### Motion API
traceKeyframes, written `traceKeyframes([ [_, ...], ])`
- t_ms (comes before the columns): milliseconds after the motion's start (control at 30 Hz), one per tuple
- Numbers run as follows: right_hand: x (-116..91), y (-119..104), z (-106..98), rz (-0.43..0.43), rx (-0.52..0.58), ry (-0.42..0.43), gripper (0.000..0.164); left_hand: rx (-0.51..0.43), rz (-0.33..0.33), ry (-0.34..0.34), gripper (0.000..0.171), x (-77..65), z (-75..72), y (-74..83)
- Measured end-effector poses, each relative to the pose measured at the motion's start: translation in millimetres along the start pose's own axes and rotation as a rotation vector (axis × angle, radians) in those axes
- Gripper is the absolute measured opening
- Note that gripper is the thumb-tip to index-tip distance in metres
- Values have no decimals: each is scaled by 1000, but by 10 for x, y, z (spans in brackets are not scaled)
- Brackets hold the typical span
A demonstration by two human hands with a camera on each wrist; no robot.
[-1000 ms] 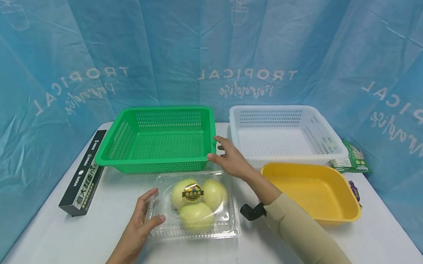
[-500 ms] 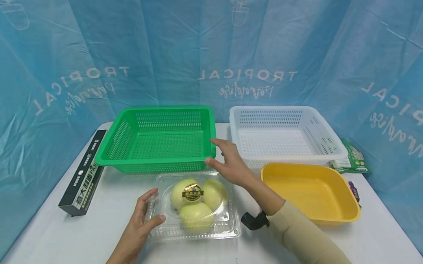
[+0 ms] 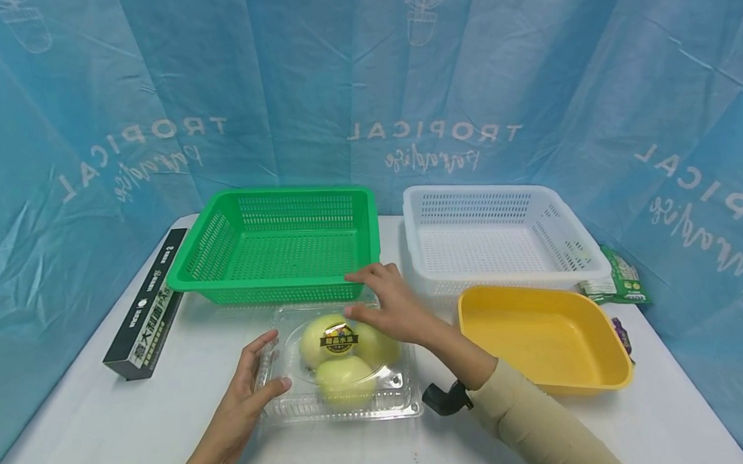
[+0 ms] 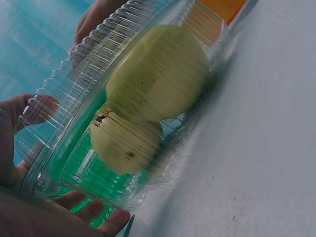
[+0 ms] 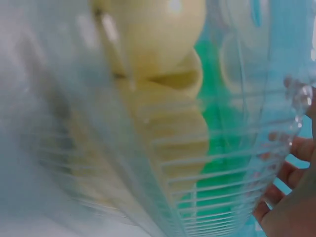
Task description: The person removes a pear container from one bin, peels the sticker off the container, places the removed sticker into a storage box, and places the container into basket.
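Fruit (image 3: pixel 345 380) is boxed, container (image 3: pixel 337 339) lidded but unlifted from the tabletop (image 3: pixel 356 448); left hand (image 3: pixel 247 390) grips its edge, right hand (image 3: pixel 390 307) has fingers loosely parted, empty.

in the head view, holds left hand (image 3: pixel 244 390) low and to the left, with thumb (image 3: pixel 277 386) parted from fingers (image 3: pixel 256 345) and left wrist (image 3: pixel 214 448) bare. extends right arm (image 3: pixel 467 352) farther forward, angled inward in a tan sleeve (image 3: pixel 535 415), with fingers and thumb of right hand (image 3: pixel 390 306) spread apart and pointing left.
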State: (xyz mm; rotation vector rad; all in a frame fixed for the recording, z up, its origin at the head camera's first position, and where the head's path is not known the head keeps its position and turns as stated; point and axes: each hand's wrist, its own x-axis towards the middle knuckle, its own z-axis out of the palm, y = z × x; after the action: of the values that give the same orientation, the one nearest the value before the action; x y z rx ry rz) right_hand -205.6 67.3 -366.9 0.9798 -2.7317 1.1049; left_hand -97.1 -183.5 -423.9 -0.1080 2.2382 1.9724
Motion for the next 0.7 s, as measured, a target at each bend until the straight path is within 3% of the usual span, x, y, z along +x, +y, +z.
traceKeyframes([
  [233,-19,-16,73,-19,-50,-122,51,-9,7,1,75,-6,5,9],
  [700,-25,-14,185,-205,-242,-76,46,-6,-6,11,75,-21,14,10],
])
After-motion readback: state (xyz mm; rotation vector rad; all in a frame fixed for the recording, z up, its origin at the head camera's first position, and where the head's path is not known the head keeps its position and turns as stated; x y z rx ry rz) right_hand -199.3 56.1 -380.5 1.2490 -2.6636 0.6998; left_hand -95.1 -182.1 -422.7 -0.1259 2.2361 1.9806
